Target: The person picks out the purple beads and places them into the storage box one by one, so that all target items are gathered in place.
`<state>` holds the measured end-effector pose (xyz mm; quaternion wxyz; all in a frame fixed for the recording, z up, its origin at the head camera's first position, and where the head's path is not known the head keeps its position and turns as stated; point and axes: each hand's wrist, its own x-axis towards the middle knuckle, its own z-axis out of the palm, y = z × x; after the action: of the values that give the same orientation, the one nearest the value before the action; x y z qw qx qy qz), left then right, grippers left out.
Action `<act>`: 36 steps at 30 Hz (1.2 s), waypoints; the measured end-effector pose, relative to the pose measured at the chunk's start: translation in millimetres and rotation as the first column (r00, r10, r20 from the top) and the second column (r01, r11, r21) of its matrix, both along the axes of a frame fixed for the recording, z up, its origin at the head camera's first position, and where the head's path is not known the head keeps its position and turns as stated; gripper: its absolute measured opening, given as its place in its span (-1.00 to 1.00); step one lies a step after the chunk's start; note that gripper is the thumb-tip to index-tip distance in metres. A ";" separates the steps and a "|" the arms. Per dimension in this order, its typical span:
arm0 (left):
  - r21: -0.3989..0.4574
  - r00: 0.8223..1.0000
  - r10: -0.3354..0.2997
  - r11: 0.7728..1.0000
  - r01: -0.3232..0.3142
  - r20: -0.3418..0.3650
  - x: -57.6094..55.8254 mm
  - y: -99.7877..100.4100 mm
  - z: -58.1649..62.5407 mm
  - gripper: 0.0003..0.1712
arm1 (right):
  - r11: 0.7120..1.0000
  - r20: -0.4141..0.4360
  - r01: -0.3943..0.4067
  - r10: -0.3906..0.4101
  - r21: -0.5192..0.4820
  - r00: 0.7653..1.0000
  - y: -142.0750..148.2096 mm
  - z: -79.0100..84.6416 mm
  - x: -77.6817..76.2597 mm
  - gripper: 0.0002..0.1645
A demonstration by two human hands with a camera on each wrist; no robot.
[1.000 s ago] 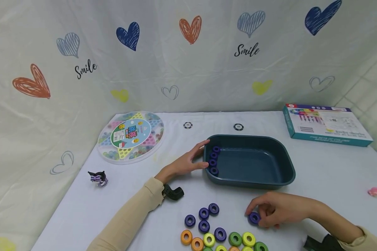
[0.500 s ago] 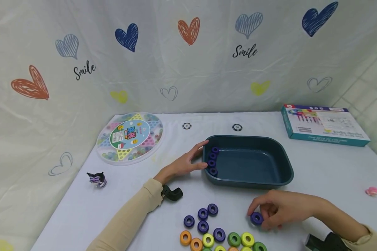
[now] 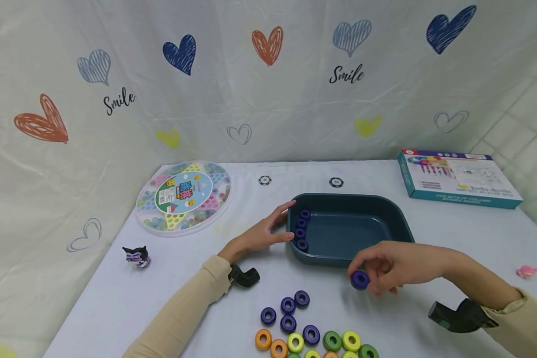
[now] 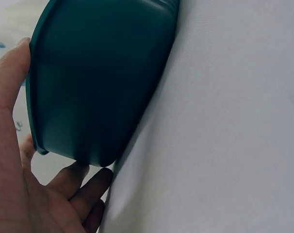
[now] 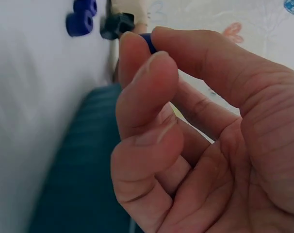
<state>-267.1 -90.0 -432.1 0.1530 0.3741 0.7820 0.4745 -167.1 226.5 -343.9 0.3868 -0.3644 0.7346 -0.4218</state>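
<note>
A dark teal plastic basin (image 3: 353, 226) stands on the table, with several purple rings (image 3: 300, 233) in a row along its left wall. My left hand (image 3: 261, 232) rests against the basin's left end, thumb at the near rim and fingers spread along the outer wall. In the left wrist view the thumb lies at the basin's edge (image 4: 30, 92). Just in front of the basin's near wall, my right hand (image 3: 391, 266) pinches a purple ring (image 3: 360, 280) between thumb and fingertips. The right wrist view shows only a sliver of that ring (image 5: 148, 42); fingers hide the rest.
Loose purple rings (image 3: 288, 323) lie in front, beside orange (image 3: 263, 339), yellow (image 3: 351, 341) and green ones (image 3: 332, 340). A round marble game board (image 3: 183, 199) is at back left, a flat box (image 3: 458, 179) at back right. Small figures (image 3: 137, 256) lie near the sides.
My right hand has lifted the purple ring from the table front up and away from me, close to the basin's near wall. My left hand stays at the basin.
</note>
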 end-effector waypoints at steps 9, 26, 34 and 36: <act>0.002 1.000 0.016 1.000 -0.016 0.006 -4.4 -1.1 -7.0 -0.05 | 0.998 -0.073 0.038 -0.035 0.046 0.997 -6.6 7.8 -37.6 -0.61; -0.021 0.999 0.037 0.999 -0.036 0.020 -6.1 -0.8 -8.0 -0.05 | 0.937 -0.135 0.227 -0.197 0.265 0.971 -26.8 -12.2 -112.2 -0.47; -0.016 0.999 0.024 1.000 -0.024 0.030 -1.8 -0.7 -1.0 -0.05 | 0.905 -0.196 0.202 -0.136 0.374 0.971 -43.1 -21.7 -123.4 -0.52; -0.009 0.999 0.012 1.000 -0.012 0.033 2.6 -1.1 6.9 -0.06 | 0.905 -0.221 0.195 -0.116 0.377 0.968 -46.1 -23.6 -124.2 -0.52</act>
<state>-264.5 -91.1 -425.2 0.1644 0.3608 0.7836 0.4782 -291.3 180.4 -367.5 0.3442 -0.2579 0.8656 -0.2565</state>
